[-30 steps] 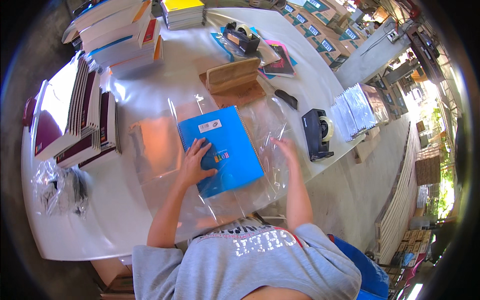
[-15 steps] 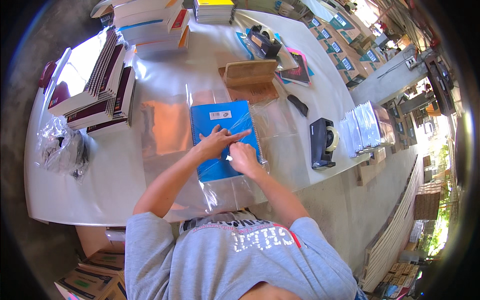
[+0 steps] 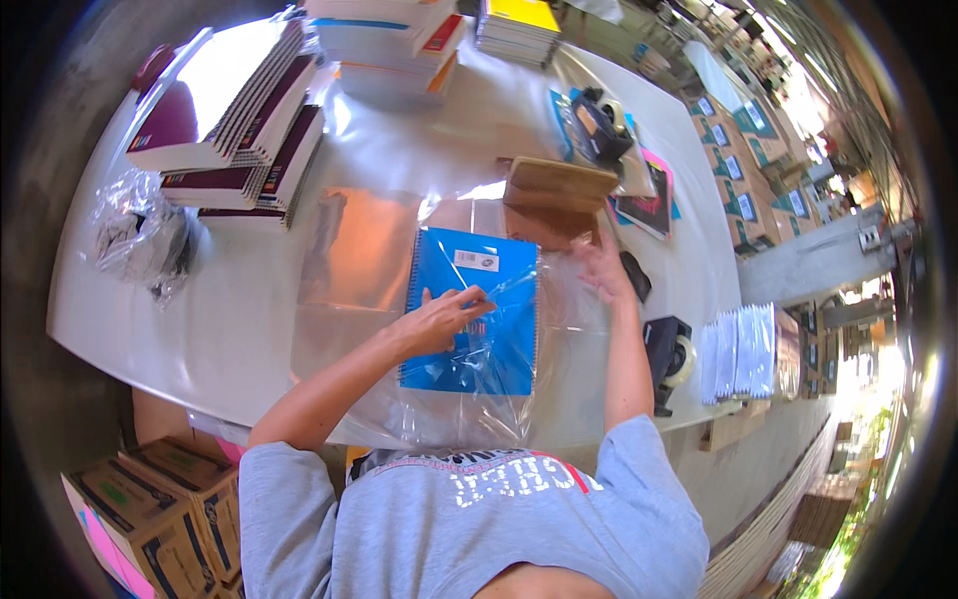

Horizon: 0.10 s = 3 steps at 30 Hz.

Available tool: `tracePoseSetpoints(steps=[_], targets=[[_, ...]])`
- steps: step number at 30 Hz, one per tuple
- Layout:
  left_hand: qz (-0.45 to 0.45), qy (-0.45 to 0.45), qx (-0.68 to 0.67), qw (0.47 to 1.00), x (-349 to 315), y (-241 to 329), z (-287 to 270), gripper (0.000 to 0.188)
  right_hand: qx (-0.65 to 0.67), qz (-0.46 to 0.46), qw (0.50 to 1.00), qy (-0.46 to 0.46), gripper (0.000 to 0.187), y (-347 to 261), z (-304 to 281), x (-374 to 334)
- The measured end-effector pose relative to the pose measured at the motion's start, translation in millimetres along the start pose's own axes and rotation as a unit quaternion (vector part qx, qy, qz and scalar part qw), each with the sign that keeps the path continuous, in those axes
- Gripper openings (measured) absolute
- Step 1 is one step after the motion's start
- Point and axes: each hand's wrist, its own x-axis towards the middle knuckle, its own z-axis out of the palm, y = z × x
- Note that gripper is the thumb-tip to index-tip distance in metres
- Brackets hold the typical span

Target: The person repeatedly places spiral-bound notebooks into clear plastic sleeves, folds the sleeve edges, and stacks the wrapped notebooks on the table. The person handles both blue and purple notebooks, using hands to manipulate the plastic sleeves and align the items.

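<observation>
A blue spiral-bound notebook (image 3: 429, 270) lies under clear plastic film in front of me, with a white label near its top. Across its middle rests my left hand (image 3: 449, 321), fingers extended over the film and gripping nothing. My right hand (image 3: 605, 272) is raised off the notebook to the right, by the front of a brown stand (image 3: 561, 184). Its fingers look apart; a small pale patch by the fingertips is too blurred to name. Loose clear film (image 3: 469, 419) sticks out past the notebook's near edge.
Stacked spiral notebooks (image 3: 225, 150) and a crumpled plastic bag (image 3: 140, 230) stand left. Thick books (image 3: 384, 50) and yellow-topped notebooks (image 3: 517, 28) are at the back. A black tape dispenser (image 3: 664, 364), a second dispenser (image 3: 601, 125) and wrapped notebooks (image 3: 738, 354) are right. Cardboard boxes (image 3: 150, 509) sit below left.
My right hand has lifted from the notebook and moved right and away, toward the brown stand. My left hand stays on the notebook. The whole view has shifted.
</observation>
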Motion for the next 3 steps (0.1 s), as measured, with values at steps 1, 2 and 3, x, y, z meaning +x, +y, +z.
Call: tracePoseSetpoints(steps=[1,2,3], targets=[[-0.009,-0.017,-0.005,1.000,-1,-3,-3,0.081,-0.076,0.019,0.993,-0.091,0.078,8,2,22],[0.002,0.004,0.005,1.000,-3,-8,-1,0.080,-0.151,0.036,0.971,-0.184,0.079,8,9,42],[0.013,0.024,0.016,1.000,-5,-12,7,0.078,-0.153,0.032,0.967,-0.203,0.079,11,18,58]])
